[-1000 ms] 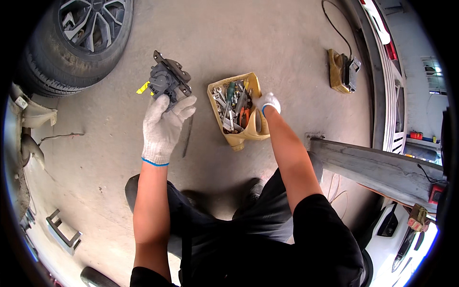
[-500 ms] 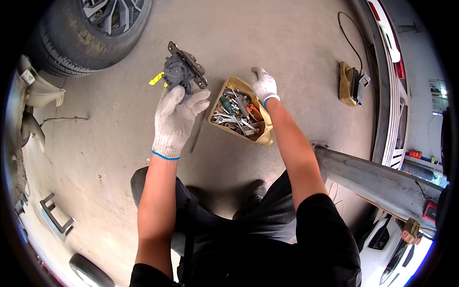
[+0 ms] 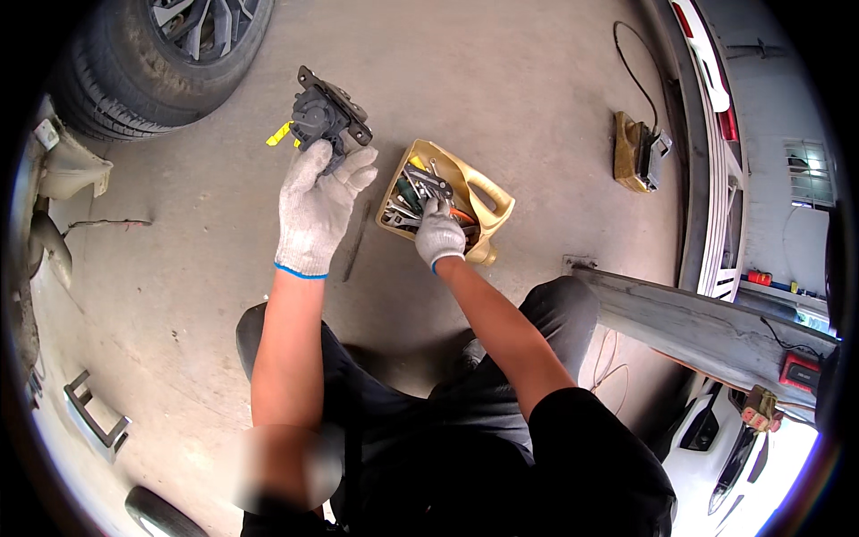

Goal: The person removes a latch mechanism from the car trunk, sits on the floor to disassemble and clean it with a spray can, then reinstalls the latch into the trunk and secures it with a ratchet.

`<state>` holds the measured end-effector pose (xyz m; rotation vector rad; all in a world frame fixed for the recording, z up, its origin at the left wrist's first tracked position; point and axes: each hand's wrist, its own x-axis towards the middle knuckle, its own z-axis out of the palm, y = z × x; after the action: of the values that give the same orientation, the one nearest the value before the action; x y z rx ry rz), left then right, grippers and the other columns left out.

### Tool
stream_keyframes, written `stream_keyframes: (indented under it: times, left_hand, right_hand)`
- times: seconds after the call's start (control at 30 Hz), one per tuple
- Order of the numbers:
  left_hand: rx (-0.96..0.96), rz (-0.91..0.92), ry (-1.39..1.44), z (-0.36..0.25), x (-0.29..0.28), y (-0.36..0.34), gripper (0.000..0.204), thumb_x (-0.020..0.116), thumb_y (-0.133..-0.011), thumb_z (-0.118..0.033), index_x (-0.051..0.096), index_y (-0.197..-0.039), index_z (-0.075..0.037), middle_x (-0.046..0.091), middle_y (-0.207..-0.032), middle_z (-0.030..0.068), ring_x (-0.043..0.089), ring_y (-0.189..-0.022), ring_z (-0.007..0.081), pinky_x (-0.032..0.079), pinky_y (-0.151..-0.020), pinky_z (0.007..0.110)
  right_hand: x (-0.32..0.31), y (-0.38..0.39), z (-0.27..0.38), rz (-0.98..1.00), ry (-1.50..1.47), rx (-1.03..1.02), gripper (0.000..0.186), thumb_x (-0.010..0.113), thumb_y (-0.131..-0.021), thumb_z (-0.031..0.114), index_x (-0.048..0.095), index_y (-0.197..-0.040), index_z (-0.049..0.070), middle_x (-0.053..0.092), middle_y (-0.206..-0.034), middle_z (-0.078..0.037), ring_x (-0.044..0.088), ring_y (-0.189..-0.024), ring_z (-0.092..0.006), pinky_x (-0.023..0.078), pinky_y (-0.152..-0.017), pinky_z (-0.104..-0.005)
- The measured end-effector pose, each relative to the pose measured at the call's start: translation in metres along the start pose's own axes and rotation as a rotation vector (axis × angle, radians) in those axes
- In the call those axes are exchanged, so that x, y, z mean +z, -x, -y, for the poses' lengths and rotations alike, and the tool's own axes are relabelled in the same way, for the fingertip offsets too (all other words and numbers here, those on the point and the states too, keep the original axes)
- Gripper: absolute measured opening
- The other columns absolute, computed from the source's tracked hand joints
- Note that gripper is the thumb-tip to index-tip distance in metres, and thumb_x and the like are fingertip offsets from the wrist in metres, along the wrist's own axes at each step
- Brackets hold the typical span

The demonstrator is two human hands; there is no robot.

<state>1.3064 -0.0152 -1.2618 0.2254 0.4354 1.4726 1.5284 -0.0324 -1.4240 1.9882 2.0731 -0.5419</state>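
A black latch-like car part (image 3: 324, 115) with a metal plate and a yellow tag (image 3: 279, 134) is held up by my left hand (image 3: 315, 201), in a white knitted glove. Its thumb and fingers are closed round the lower end. My right hand (image 3: 440, 234), gloved too, reaches into a tan plastic jug (image 3: 492, 191) cut open as a tool box. The curled fingers are at the lower end of a grey metal tool (image 3: 429, 182), apparently pliers, lying tilted over the others. Orange handles (image 3: 463, 216) and several wrenches (image 3: 398, 215) show beside the glove; its palm hides the rest.
A large wheel (image 3: 170, 67) stands at the far left. A thin rod (image 3: 356, 242) lies on the floor between my arms. To the right are a cut-open yellowish container (image 3: 633, 152) with a black cable and a grey steel beam (image 3: 689, 318). A dark frame (image 3: 94, 416) lies lower left.
My right hand has moved left and down from beyond the jug's right side into the tools, and its fingers have closed. The grey tool now sits higher among them. My left hand still holds the part.
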Motion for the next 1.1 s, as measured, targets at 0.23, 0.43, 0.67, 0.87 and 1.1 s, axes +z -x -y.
stream_keyframes:
  times: [0.23, 0.43, 0.67, 0.87, 1.1]
  left_hand:
    - [-0.005, -0.002, -0.057, -0.008, 0.015, 0.011, 0.035, 0.064, -0.090, -0.012, 0.055, -0.123, -0.003, 0.067, -0.109, 0.0134, 0.068, -0.100, 0.0333, 0.059, -0.082, 0.042]
    - [-0.132, -0.312, 0.004, -0.015, 0.043, 0.104, 0.031, 0.067, -0.089, -0.014, 0.060, -0.118, -0.003, 0.068, -0.112, 0.0146, 0.069, -0.098, 0.0327, 0.057, -0.087, 0.046]
    - [-0.277, -0.358, 0.137, -0.037, 0.204, 0.300, 0.044, 0.068, -0.088, -0.016, 0.053, -0.126, 0.001, 0.067, -0.112, 0.0150, 0.069, -0.095, 0.0291, 0.057, -0.088, 0.042]
    - [-0.139, -0.160, 0.296, -0.054, 0.317, 0.456, 0.054, 0.069, -0.087, -0.018, 0.048, -0.131, 0.005, 0.065, -0.113, 0.0155, 0.068, -0.096, 0.0258, 0.056, -0.086, 0.037]
    - [-0.054, -0.191, 0.234, -0.162, 0.363, 0.582, 0.059, 0.067, -0.090, -0.026, 0.046, -0.136, 0.003, 0.062, -0.117, 0.0158, 0.063, -0.102, 0.0230, 0.052, -0.088, 0.038]
  right_hand:
    - [-0.056, 0.064, 0.037, 0.117, -0.093, -0.378, 0.026, 0.055, -0.086, 0.015, 0.057, -0.108, 0.001, 0.066, -0.093, -0.026, 0.069, -0.086, -0.0354, 0.055, -0.075, -0.0457]
    - [-0.120, 0.237, 0.037, 0.573, -0.617, -0.339, 0.030, 0.050, -0.086, 0.011, 0.068, -0.109, 0.001, 0.071, -0.099, -0.020, 0.068, -0.095, -0.0310, 0.052, -0.089, -0.0396]
    - [-0.241, 0.364, 0.006, 0.724, -1.172, 0.043, 0.033, 0.047, -0.091, 0.018, 0.065, -0.113, 0.001, 0.069, -0.085, -0.011, 0.063, -0.071, -0.0185, 0.052, -0.065, -0.0311]
    - [-0.405, 0.415, 0.077, 1.080, -1.300, -0.036, 0.061, 0.039, -0.099, 0.057, 0.057, -0.126, 0.005, 0.067, -0.082, -0.004, 0.044, -0.042, -0.0069, 0.034, -0.035, -0.0217]
    - [-0.502, 0.526, 0.237, 1.008, -0.682, -0.532, 0.033, 0.054, -0.094, 0.022, 0.057, -0.121, 0.002, 0.061, -0.078, -0.005, 0.048, -0.048, -0.0099, 0.033, -0.038, -0.0263]
